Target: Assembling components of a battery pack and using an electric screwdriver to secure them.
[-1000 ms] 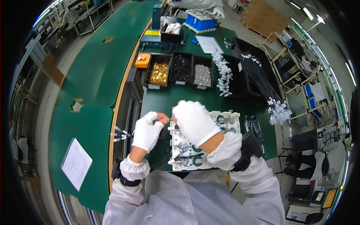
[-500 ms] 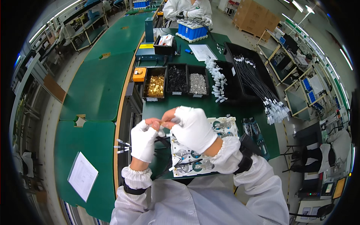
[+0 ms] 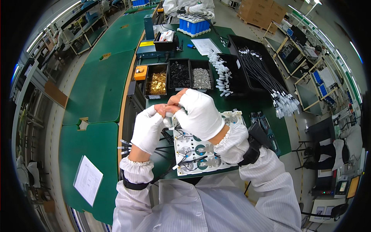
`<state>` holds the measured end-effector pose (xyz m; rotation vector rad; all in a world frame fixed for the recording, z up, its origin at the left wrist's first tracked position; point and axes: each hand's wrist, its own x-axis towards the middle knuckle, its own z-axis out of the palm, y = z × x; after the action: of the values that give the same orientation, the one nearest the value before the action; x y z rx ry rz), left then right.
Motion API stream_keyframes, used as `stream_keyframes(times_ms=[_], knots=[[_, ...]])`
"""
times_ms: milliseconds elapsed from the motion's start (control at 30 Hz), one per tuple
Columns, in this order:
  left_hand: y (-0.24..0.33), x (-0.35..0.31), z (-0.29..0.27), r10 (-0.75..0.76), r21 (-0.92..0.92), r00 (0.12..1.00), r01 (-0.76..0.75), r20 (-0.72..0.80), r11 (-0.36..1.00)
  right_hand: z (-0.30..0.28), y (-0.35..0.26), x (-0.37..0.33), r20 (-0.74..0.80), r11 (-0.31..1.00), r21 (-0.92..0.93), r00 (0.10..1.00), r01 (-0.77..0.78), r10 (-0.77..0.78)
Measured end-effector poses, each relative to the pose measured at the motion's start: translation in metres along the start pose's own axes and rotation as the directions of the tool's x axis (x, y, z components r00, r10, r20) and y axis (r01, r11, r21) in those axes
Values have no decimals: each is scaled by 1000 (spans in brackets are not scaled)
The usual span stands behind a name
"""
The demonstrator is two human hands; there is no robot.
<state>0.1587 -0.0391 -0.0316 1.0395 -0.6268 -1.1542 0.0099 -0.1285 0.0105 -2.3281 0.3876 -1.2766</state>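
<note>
My left hand (image 3: 147,129) and my right hand (image 3: 198,115), both in white gloves with bare fingertips, meet above the bench. Thumbs and fingers of both are pinched together at one spot, and whatever lies between them is hidden or too small to name. Under and beside my right hand is a white battery-pack frame (image 3: 195,157) with round cell ends and metal tabs. Black cables (image 3: 164,152) run below my left hand, some lying across the frame. Several cable ends with white sleeves (image 3: 125,147) stick out to the left of my left wrist.
Beyond my hands stand bins of brass-coloured parts (image 3: 157,83), black parts (image 3: 179,75) and silver fasteners (image 3: 201,78). White connectors (image 3: 222,73) and black cables (image 3: 257,73) fill trays at right. Power tools (image 3: 266,127) lie right of the frame. A co-worker's gloved hand (image 3: 197,8) is near a blue battery pack (image 3: 194,27).
The view has shifted a little. Both hands have risen slightly toward the bins, still pinched together. More of the frame's left side shows beneath my right hand.
</note>
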Motion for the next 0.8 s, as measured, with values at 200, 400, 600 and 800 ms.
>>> stream_keyframes(times_ms=[200,400,600,800], knots=[[-2,9,-12,-51,6,992,51,113,999,-16,14,7,249,971,-78,948,225,-200],[-3,14,-7,104,556,994,-104,32,824,-13,17,3,233,976,-212,972,54,-3],[-32,26,-9,167,695,974,-228,155,682,-14,24,-13,264,922,-106,884,-372,387],[-34,12,-1,321,713,945,-265,60,649,-8,21,-18,253,876,47,854,-481,455]])
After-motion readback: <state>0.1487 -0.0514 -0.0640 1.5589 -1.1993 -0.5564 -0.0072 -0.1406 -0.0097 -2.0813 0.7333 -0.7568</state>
